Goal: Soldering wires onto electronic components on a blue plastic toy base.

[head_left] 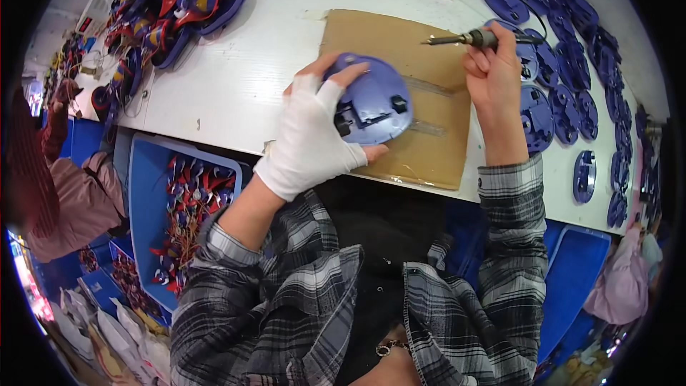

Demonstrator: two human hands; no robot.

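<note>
My left hand (307, 129), in a white fingerless glove, grips a purple-blue oval plastic base (382, 93) from its left side. Black fittings and a dark rectangular recess show on the base's upturned face. It is held over a sheet of brown cardboard (436, 157) with strips of clear tape on it. In my right hand (494, 75) is a soldering iron (480, 38), gripped like a pen. Its metal tip points left above the cardboard's far right part, apart from the base. A dark cord runs from behind the iron.
More purple-blue bases (566, 114) lie in rows on the white table (221, 93) at right. Red, yellow and blue assembled pieces (189, 0) with wires are heaped at far left. A blue bin (150, 221) of wired parts stands below the table edge; a person (68, 200) is at left.
</note>
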